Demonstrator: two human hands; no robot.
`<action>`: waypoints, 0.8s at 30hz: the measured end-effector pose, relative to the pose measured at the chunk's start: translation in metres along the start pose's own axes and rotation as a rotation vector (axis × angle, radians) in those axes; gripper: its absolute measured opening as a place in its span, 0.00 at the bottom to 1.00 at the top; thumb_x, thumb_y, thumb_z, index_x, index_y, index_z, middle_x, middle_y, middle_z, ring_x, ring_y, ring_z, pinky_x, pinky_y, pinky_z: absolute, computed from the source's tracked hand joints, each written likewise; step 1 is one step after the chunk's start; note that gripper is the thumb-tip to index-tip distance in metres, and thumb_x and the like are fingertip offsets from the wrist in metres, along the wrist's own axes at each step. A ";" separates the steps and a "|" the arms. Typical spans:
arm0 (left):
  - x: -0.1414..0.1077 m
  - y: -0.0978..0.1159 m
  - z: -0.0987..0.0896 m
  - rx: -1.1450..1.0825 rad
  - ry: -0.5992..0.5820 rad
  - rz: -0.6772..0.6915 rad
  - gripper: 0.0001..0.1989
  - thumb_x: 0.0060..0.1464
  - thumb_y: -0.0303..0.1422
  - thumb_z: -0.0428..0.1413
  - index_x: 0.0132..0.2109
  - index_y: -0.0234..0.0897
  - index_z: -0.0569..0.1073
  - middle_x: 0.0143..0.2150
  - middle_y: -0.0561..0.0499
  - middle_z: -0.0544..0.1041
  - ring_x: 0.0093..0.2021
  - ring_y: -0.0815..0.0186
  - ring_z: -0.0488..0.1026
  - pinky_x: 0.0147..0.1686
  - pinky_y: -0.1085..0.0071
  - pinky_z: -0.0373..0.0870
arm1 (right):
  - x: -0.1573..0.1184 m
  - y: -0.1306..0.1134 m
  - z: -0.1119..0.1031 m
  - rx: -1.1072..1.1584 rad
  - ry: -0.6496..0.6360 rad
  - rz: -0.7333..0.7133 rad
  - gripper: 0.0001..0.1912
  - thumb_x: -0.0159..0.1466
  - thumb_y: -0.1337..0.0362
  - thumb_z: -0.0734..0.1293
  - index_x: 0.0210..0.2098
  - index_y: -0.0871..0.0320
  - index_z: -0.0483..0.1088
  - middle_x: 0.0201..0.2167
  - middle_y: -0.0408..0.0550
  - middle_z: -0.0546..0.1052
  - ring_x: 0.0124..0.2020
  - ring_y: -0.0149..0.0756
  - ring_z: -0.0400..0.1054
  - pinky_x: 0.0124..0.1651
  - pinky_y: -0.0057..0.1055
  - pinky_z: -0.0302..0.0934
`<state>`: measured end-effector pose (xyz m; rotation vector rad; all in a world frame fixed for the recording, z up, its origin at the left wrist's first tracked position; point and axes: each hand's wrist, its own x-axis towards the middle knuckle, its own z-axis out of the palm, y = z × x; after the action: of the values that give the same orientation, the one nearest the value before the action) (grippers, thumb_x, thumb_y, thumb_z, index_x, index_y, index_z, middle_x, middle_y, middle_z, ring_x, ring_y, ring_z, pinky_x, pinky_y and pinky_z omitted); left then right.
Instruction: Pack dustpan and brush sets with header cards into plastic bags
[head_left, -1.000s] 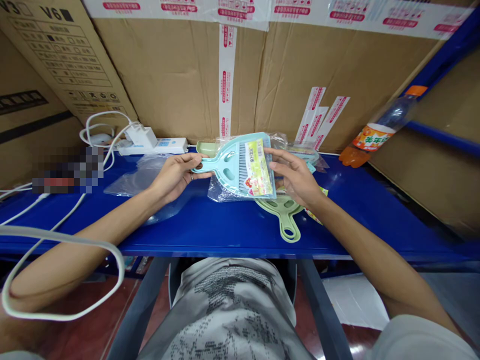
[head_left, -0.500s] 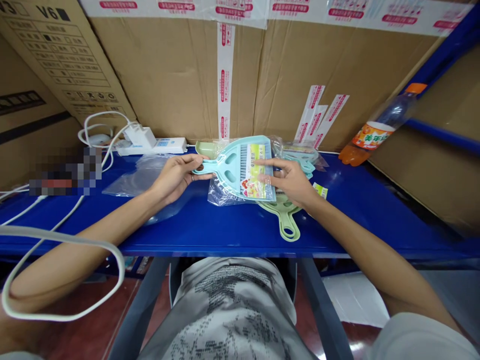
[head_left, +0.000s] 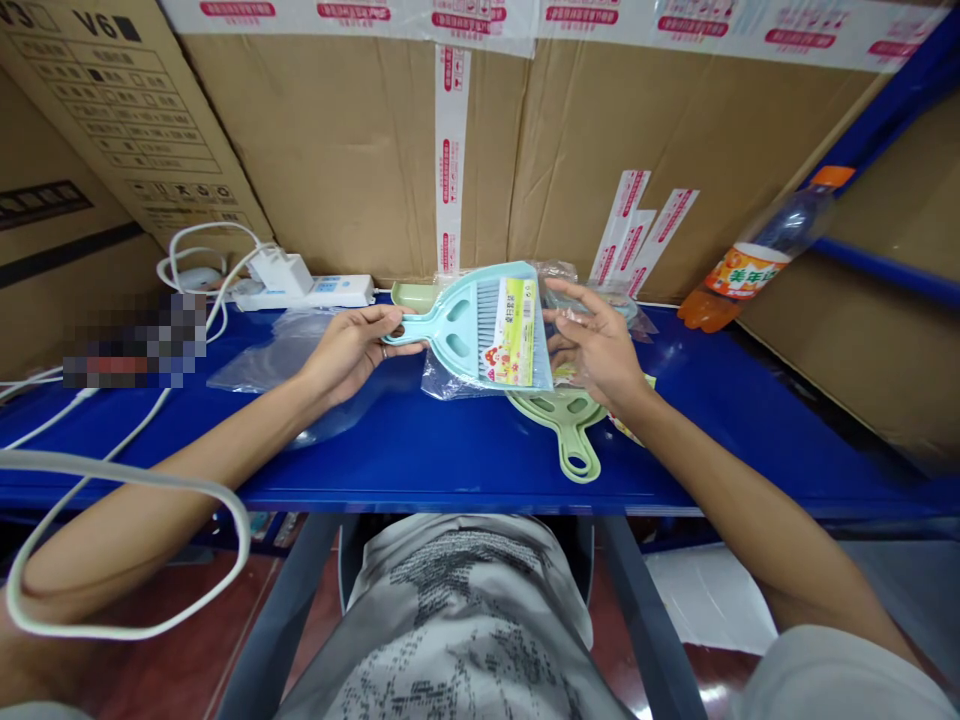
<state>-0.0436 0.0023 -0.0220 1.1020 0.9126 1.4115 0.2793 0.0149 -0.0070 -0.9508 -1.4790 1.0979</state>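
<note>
A light blue dustpan with a brush (head_left: 455,325) is raised above the table, its handle toward the left. A yellow-green label card (head_left: 517,335) lies across its bristles. My left hand (head_left: 358,350) pinches the handle between thumb and fingers. At the pan's wide right edge, my right hand (head_left: 596,345) has its fingers apart; whether the fingertips touch the edge cannot be told. Under and behind the pan is clear plastic wrap (head_left: 457,386). A green dustpan (head_left: 574,428) lies below my right hand, handle toward the front edge.
Clear plastic bags (head_left: 262,365) lie left on the blue table (head_left: 420,460). A white power strip (head_left: 341,290) with cables stands at the back left. An orange drink bottle (head_left: 754,268) leans at the right. Large cardboard (head_left: 360,150) walls the back.
My right hand has moved slightly right, off the label, and its fingers have spread. The blue dustpan has shifted and tilted a little, and its label now shows fully.
</note>
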 end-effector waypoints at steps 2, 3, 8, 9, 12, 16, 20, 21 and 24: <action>0.000 0.000 0.000 0.003 -0.008 -0.001 0.05 0.62 0.29 0.68 0.40 0.29 0.86 0.35 0.46 0.80 0.35 0.64 0.81 0.51 0.58 0.88 | 0.001 0.000 -0.002 -0.033 0.016 -0.009 0.35 0.67 0.55 0.73 0.72 0.39 0.67 0.51 0.51 0.82 0.30 0.38 0.76 0.28 0.38 0.71; 0.001 0.000 -0.001 0.002 -0.015 0.002 0.05 0.62 0.29 0.68 0.41 0.29 0.86 0.36 0.46 0.80 0.35 0.64 0.81 0.50 0.59 0.88 | 0.001 0.001 -0.003 -0.046 0.024 -0.012 0.37 0.67 0.54 0.73 0.74 0.37 0.64 0.51 0.51 0.82 0.31 0.39 0.76 0.28 0.38 0.71; 0.001 -0.002 -0.002 -0.009 -0.044 0.011 0.06 0.62 0.29 0.68 0.41 0.28 0.86 0.36 0.46 0.80 0.36 0.64 0.81 0.46 0.63 0.89 | 0.002 -0.001 -0.002 -0.016 0.042 -0.006 0.33 0.65 0.54 0.74 0.69 0.38 0.66 0.51 0.49 0.82 0.31 0.38 0.76 0.28 0.37 0.71; 0.001 -0.002 -0.002 -0.011 -0.043 0.011 0.06 0.61 0.29 0.68 0.41 0.28 0.86 0.35 0.46 0.79 0.36 0.64 0.81 0.47 0.63 0.89 | 0.002 -0.002 -0.002 0.000 0.036 -0.002 0.28 0.64 0.55 0.75 0.63 0.41 0.71 0.51 0.49 0.82 0.30 0.37 0.75 0.28 0.36 0.71; 0.000 -0.002 -0.001 -0.021 -0.039 0.018 0.06 0.60 0.28 0.69 0.37 0.27 0.84 0.35 0.47 0.78 0.36 0.66 0.79 0.49 0.62 0.88 | 0.002 -0.004 0.000 0.003 0.015 -0.025 0.15 0.62 0.57 0.76 0.48 0.49 0.78 0.50 0.49 0.81 0.33 0.36 0.75 0.26 0.33 0.71; -0.001 -0.002 0.000 -0.016 -0.040 0.002 0.07 0.59 0.29 0.70 0.36 0.28 0.84 0.36 0.46 0.79 0.37 0.65 0.80 0.50 0.60 0.88 | 0.002 -0.003 0.000 -0.071 0.011 -0.082 0.14 0.61 0.54 0.78 0.44 0.52 0.83 0.47 0.50 0.82 0.39 0.39 0.74 0.27 0.31 0.72; -0.002 -0.002 0.001 -0.014 -0.046 -0.003 0.07 0.59 0.30 0.70 0.38 0.28 0.85 0.36 0.45 0.80 0.38 0.63 0.81 0.49 0.60 0.88 | 0.001 -0.003 0.000 -0.066 -0.005 -0.088 0.16 0.62 0.50 0.79 0.46 0.50 0.86 0.50 0.51 0.82 0.41 0.40 0.74 0.27 0.30 0.72; -0.002 -0.002 0.001 -0.014 -0.048 -0.002 0.06 0.59 0.30 0.70 0.38 0.28 0.85 0.36 0.45 0.80 0.37 0.64 0.80 0.48 0.61 0.88 | 0.000 -0.003 -0.001 -0.065 -0.015 -0.083 0.16 0.63 0.50 0.79 0.46 0.50 0.87 0.51 0.51 0.82 0.43 0.41 0.74 0.27 0.30 0.72; -0.002 -0.002 0.002 -0.009 -0.039 -0.016 0.05 0.59 0.29 0.69 0.38 0.28 0.85 0.37 0.44 0.80 0.37 0.65 0.79 0.46 0.63 0.88 | -0.001 -0.004 -0.001 -0.068 -0.043 -0.058 0.15 0.65 0.50 0.77 0.48 0.48 0.87 0.53 0.51 0.81 0.47 0.44 0.74 0.28 0.30 0.72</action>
<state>-0.0415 0.0005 -0.0240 1.1097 0.8852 1.3753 0.2801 0.0134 -0.0035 -0.9304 -1.5784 1.0376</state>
